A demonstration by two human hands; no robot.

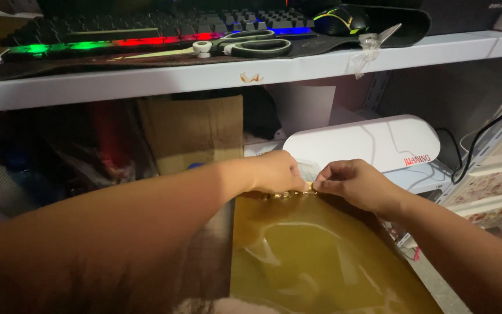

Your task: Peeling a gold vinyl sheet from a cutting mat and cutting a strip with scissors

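Note:
A glossy gold sheet [315, 256] curves up from the bottom of the head view toward a white rounded machine [367, 142] under the desk. My left hand [277, 171] pinches the sheet's far edge from the left. Just to its right, my right hand [352, 181] pinches the same edge, the fingertips of both hands almost touching. The edge sits right at the front of the white machine. A small crumpled bit of gold shows between the fingers.
A white desk edge [222, 78] runs overhead with a lit keyboard [146, 32], scissors [239, 45] and a black mouse [338, 20] on it. A cardboard box [196, 131] stands behind my left arm. Black cables [483, 145] hang at the right beside white drawers [495, 180].

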